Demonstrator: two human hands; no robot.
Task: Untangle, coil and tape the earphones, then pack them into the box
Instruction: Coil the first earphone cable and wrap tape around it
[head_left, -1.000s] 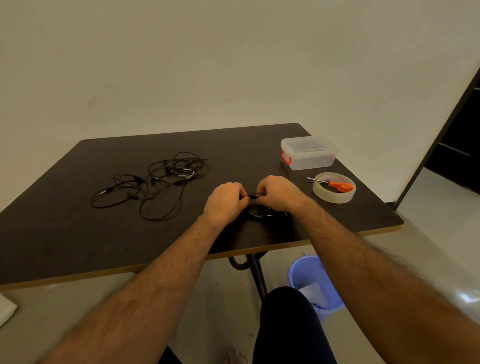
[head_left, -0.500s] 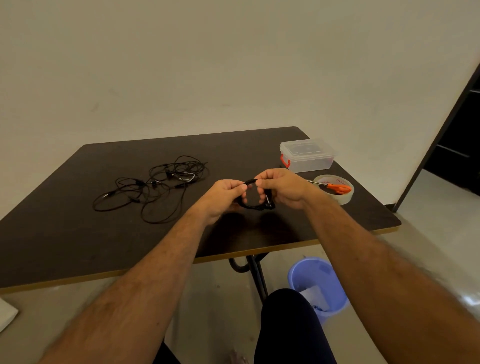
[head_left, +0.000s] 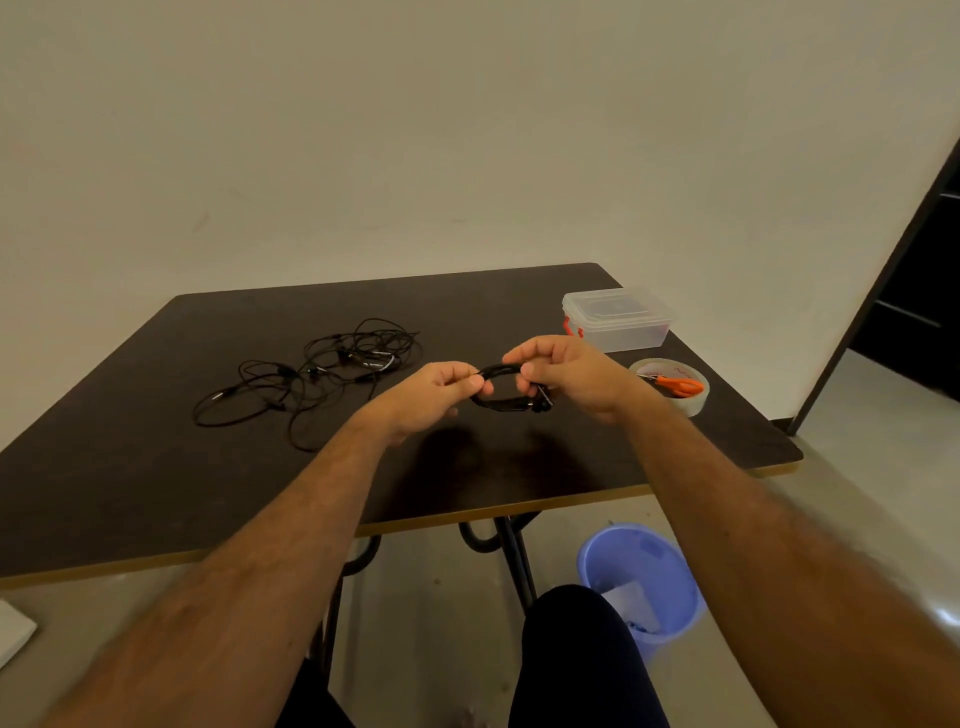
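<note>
The coil (head_left: 501, 389) has come up off the table (head_left: 156, 467) and now hangs between both hands, left fingers (head_left: 470, 375) and right fingers (head_left: 524, 358) pinching its top, probably ready for the tape (head_left: 693, 397).

one box (head_left: 617, 319), one tape roll (head_left: 675, 387) — one scissors (head_left: 678, 384)

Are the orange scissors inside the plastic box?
No, the orange scissors lie on top of the tape roll, beside the closed plastic box.
</note>
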